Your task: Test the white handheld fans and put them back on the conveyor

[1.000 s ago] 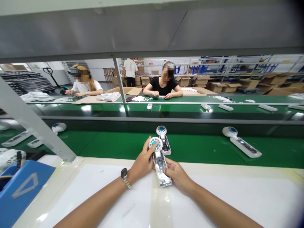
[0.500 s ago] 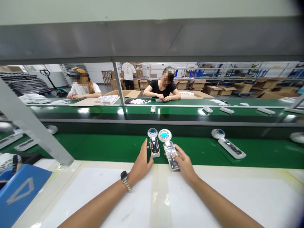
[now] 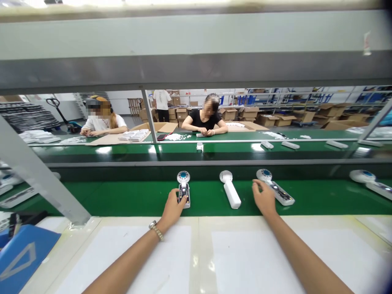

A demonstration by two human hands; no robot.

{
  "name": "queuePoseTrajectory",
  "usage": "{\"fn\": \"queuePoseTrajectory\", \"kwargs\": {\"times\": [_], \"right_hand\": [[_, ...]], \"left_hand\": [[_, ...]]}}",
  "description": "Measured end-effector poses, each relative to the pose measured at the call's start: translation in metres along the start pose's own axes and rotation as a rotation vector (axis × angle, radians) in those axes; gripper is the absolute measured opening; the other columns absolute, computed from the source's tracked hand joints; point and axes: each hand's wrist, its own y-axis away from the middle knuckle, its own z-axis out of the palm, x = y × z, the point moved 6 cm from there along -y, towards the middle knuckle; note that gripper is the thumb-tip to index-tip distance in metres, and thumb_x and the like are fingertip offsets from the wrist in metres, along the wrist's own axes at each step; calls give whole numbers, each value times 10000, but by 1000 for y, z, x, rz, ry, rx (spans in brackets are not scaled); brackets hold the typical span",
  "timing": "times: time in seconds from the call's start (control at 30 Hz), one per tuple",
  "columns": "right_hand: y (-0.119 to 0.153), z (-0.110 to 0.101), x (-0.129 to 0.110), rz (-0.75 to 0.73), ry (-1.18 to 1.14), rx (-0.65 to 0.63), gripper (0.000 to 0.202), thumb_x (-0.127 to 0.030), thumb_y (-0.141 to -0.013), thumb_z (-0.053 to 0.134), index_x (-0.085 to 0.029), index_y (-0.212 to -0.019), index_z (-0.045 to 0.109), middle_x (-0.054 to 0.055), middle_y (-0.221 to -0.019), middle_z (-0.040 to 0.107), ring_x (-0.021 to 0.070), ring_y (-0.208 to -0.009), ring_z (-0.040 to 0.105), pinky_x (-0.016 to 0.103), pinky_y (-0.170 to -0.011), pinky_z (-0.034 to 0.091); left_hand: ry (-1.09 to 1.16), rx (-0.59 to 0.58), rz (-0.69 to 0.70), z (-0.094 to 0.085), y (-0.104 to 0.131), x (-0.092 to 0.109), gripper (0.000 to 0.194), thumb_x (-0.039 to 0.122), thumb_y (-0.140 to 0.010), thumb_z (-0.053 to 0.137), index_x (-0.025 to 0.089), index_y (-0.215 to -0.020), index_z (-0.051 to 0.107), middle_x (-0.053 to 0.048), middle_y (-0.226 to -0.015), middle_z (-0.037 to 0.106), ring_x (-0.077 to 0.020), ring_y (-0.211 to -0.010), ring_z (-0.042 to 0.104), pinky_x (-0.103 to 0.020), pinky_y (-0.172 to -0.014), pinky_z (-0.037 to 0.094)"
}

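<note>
My left hand (image 3: 175, 206) is closed around the handle of a small handheld fan (image 3: 184, 204). Its round head has a blue centre, and the open handle shows a circuit board. To the right, another handheld fan (image 3: 232, 195) lies on the green belt, its smooth white back upward. My right hand (image 3: 265, 199) holds nothing; its fingers are apart, just left of a third open fan (image 3: 282, 194) with its board showing. Whether the fingers touch that fan I cannot tell.
The green conveyor belt (image 3: 122, 196) runs across, with a further open fan (image 3: 378, 188) at right. Nearer me is a white worktop (image 3: 202, 253). A slanted post (image 3: 45, 175) and a blue bin (image 3: 29, 257) stand at left. Two co-workers sit across the line.
My right hand has let go of its fan, which now lies back-up on the belt, and has moved right. My left hand has closed on the fan beside it. The camera view has shifted.
</note>
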Motion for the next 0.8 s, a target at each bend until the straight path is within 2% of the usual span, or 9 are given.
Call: {"fn": "queuePoseTrajectory", "kwargs": {"times": [0.07, 0.13, 0.17, 0.23, 0.33, 0.43, 0.57, 0.67, 0.8], "right_hand": [[-17, -29, 18, 88, 70, 91, 480, -363, -740, 427, -64, -1099, 539, 240, -1216, 510, 369, -1181, 388, 497, -977, 264], [-33, -54, 38, 209, 122, 103, 534, -398, -688, 513, -31, -1075, 538, 304, -1219, 470, 453, -1187, 333, 570, -935, 249], [-39, -62, 47, 271, 131, 69, 514, -406, -640, 578, -36, -996, 578, 318, -1139, 521, 480, -1135, 379, 580, -890, 286], [-45, -68, 60, 365, 110, -45, 375, -386, -549, 681, -91, -775, 635, 261, -880, 637, 464, -970, 517, 530, -780, 388], [-41, -54, 61, 437, 11, -242, 234, -354, -513, 730, -163, -531, 597, 106, -520, 616, 334, -673, 613, 408, -594, 457], [-24, -27, 47, 494, -149, -383, 231, -335, -560, 718, -165, -494, 576, 61, -413, 574, 243, -499, 586, 357, -485, 463], [6, 4, 9, 508, -490, -461, 153, -306, -709, 595, -156, -679, 611, 102, -650, 686, 219, -654, 659, 345, -617, 539], [38, 21, -24, 482, -704, -518, 128, -253, -730, 568, -149, -795, 606, 118, -832, 705, 226, -796, 673, 353, -753, 538], [87, 45, -62, 445, -868, -611, 283, -283, -728, 617, -176, -985, 569, 99, -959, 696, 242, -799, 679, 398, -751, 540]], "left_hand": [[-25, 1, -66, -9, -10, -5, 313, 322, -777, 515, 137, -1020, 443, -148, -1078, 567, -240, -870, 605, -329, -736, 444], [-46, 4, -126, -17, -20, -8, 332, 327, -745, 555, 143, -992, 430, -165, -1103, 560, -263, -917, 595, -329, -741, 437], [-54, 6, -154, -20, -24, -9, 364, 338, -721, 584, 144, -983, 422, -174, -1100, 561, -284, -942, 586, -337, -744, 433], [-60, 3, -202, -21, -33, -10, 424, 350, -657, 647, 143, -948, 417, -190, -1071, 571, -327, -969, 572, -352, -734, 427], [-13, -25, -265, -17, -45, -6, 436, 283, -568, 713, 150, -863, 421, -184, -994, 596, -349, -978, 568, -345, -707, 435], [126, -135, -311, -9, -49, 2, 374, 230, -550, 723, 160, -781, 437, -113, -798, 632, -311, -859, 621, -325, -643, 465], [407, -324, -313, 3, -25, 21, 299, 252, -642, 681, 162, -811, 452, -31, -677, 607, -233, -710, 650, -333, -611, 513], [606, -396, -278, 15, 7, 33, 382, 232, -668, 688, 193, -931, 413, -23, -824, 621, -195, -771, 656, -355, -696, 537], [814, -458, -257, 32, 38, 35, 333, 260, -742, 631, 201, -983, 409, -85, -1075, 583, -199, -829, 655, -397, -747, 537]]}}
